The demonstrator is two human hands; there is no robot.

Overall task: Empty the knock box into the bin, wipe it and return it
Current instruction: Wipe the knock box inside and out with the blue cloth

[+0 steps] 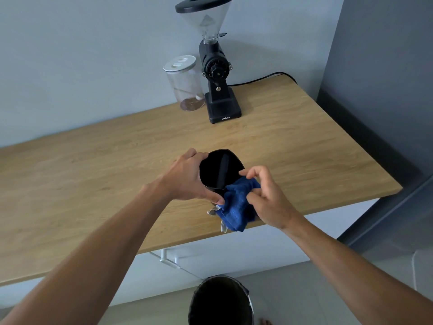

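— Knock box (220, 170) first: who has it, and how?

— The left hand (187, 178) does. Its grip is clenched round the box's left wall, thumb along the near rim, fingers curled over the far edge. The box hangs tilted, mouth toward the camera, just above the tabletop (93, 179) near its front edge. I see the bar across the inside, but the interior is too dark to say whether it is clean.

— And the other hand?

— The right hand (269, 198) pinches a blue cloth (236, 205) between fingertips and thumb, a loose grip, with most of the cloth drooping below. The cloth touches the box's near right rim.

— What could go wrong?

— I judge the one-sided hold the weak point. Pressing the cloth in hard could twist the box out of those fingers, and it would drop onto the tabletop edge or the floor. The pinch on the cloth is light too, so it may slip off and fall toward the bin (221, 301) standing open below. Leftover grounds could also smear rather than lift.

— Anything close enough to get knocked?

— No. The grinder (218, 73) and jar (185, 83) stand well apart at the back.
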